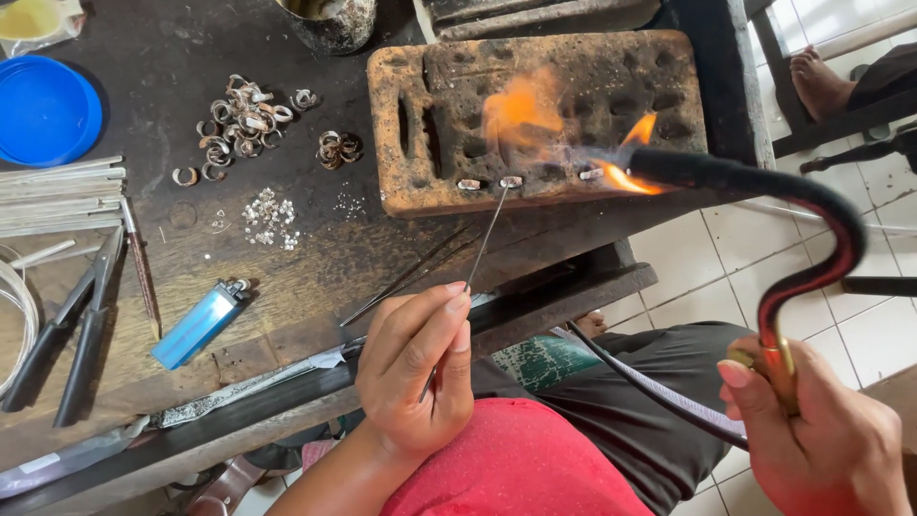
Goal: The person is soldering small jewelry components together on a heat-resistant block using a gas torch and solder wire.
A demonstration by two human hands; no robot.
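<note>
Ring piece (511, 182) beyond left hand (415, 368), under torch (764, 205)

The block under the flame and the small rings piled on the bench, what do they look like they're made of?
The block looks like fired brick or another heatproof mineral: rough, matte, brown and scorched, pitted with holes. The rings look like metal, probably silvery, dull and partly tarnished, with pale glints on curved bands. The torch in the right hand plays flame across the block.

Dark scorched wooden workbench (315, 258), white tiled floor (707, 258), daylight, chair legs (831, 124) at right
</note>
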